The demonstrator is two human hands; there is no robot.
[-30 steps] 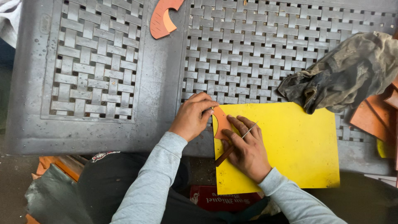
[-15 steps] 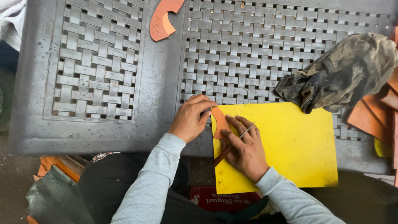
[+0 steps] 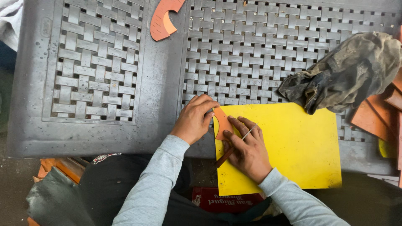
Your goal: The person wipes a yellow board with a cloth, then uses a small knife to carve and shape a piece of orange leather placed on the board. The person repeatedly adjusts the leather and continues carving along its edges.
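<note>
head view: grey plastic table point(image 3: 163, 83) with woven lattice panels, dirty floor below. yellow sheet point(image 3: 293, 146) flat at near edge. left hand point(image 3: 193, 121) curled, fingertips pressing orange curved piece point(image 3: 223, 122) onto sheet's left edge. right hand point(image 3: 248, 148) closed around thin knife point(image 3: 234, 146), blade beside piece. second orange curved piece point(image 3: 163, 19) at far edge. crumpled dark rag point(image 3: 343, 75) right, orange offcuts point(image 3: 372, 119) beside it. no containers visible.
</note>
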